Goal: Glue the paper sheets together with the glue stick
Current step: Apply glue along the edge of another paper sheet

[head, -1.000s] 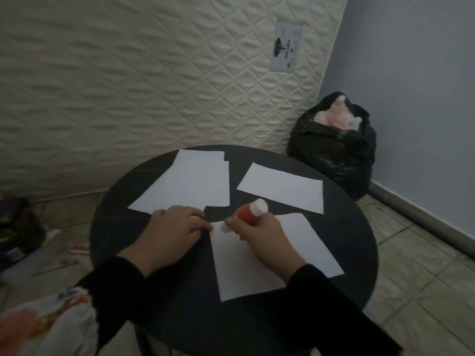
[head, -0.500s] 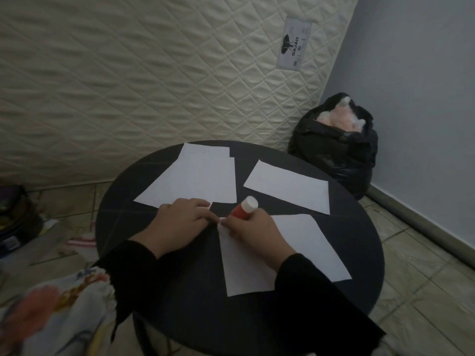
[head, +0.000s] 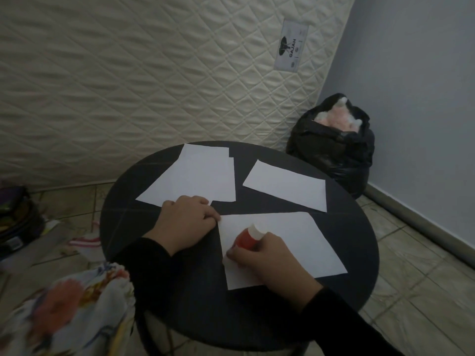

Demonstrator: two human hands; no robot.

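Note:
A white sheet (head: 295, 237) lies nearest me on the round black table (head: 359, 227). My right hand (head: 267, 263) grips a red glue stick with a white end (head: 248, 237), tilted, its lower tip down on the sheet's left edge. My left hand (head: 185, 222) rests on the table with curled fingers, the fingertips touching the sheet's top left corner. Two overlapping white sheets (head: 198, 178) lie at the back left. A single white sheet (head: 285, 186) lies at the back right.
A quilted cream mattress (head: 154, 73) leans against the wall behind the table. A stuffed black bag (head: 334, 147) stands on the tiled floor at the back right. Floral cloth (head: 66, 312) sits at the lower left, with dark clutter (head: 18, 219) on the floor at the left.
My right hand has drawn the glue stick down the sheet's left edge, from the top corner toward me. My left hand has stayed at the top left corner.

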